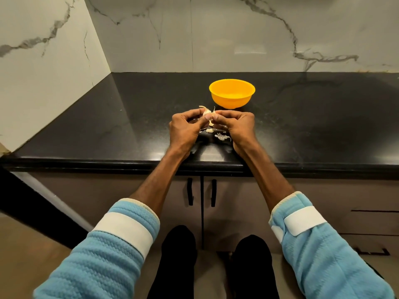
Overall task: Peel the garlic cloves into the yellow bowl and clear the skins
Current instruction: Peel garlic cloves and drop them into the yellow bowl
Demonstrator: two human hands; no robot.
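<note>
The peeling step is judged to be in hand. A piece of garlic point(206, 113) is held just above the worktop point(302, 130), pinched from both sides, with a papery tail curling up at its 12 o'clock. The yellow bowl point(228, 102) is stood at about 1 o'clock from the garlic, near but apart. No peeled clove is seen in the part of its inside that shows (so the task is reckoned to be early). Loose skins point(222, 137) are scattered on the worktop at 6 o'clock of the garlic, between the wrists.

For the next move a small, careful pull is called for. The skin is to be stripped without the clove being crushed or dropped, and the bare clove then carried toward 1 o'clock into the bowl.

The left hand point(185, 129) is set at 9 o'clock of the garlic and the right hand point(237, 128) at 3 o'clock, knuckles up and fingers curled inward. The grip of each is clamped on the garlic by thumb and fingertips. Both forearms are stretched forward over the worktop's edge.
</note>
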